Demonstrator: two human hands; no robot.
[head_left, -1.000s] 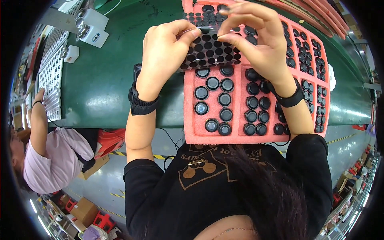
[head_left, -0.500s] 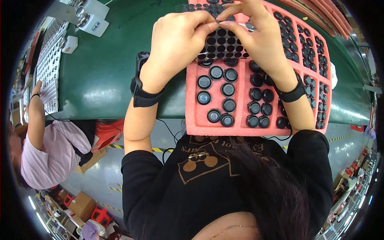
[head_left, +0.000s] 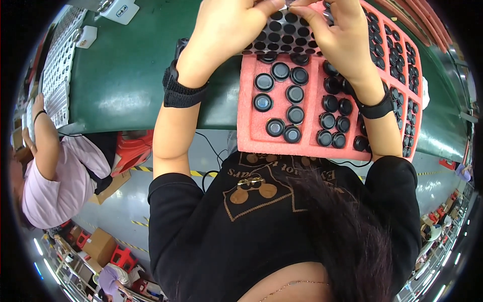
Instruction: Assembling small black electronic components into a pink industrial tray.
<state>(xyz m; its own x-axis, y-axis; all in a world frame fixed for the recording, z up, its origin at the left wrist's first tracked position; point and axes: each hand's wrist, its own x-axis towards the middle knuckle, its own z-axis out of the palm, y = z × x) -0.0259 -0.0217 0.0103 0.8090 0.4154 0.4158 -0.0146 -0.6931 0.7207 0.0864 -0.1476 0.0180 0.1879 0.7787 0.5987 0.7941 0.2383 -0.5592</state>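
My left hand (head_left: 234,25) and my right hand (head_left: 344,38) come together at the upper edge of the picture. Thumb and fingers of each are pinched, and the fingertips nearly meet; what sits between them is too small or hidden to make out. Just below the fingers is a clear, glossy sheet of black round stickers (head_left: 288,39), lying across the upper part of a pink foam tray (head_left: 261,143). Round black caps (head_left: 275,127), some with shiny grey tops, stand in the tray's compartments. My right wrist is over the middle compartments and hides some caps.
The tray rests on a green table (head_left: 121,75) and reaches its near edge. White perforated panels (head_left: 55,83) and small white bottles (head_left: 86,38) stand at the left. A co-worker in a pale shirt (head_left: 60,181) sits there, one hand at the panels.
Hands, sheet and tray all sit higher in the picture, as the view has shifted. My fingertips have drawn slightly apart. The co-worker's hand has moved at the panels.
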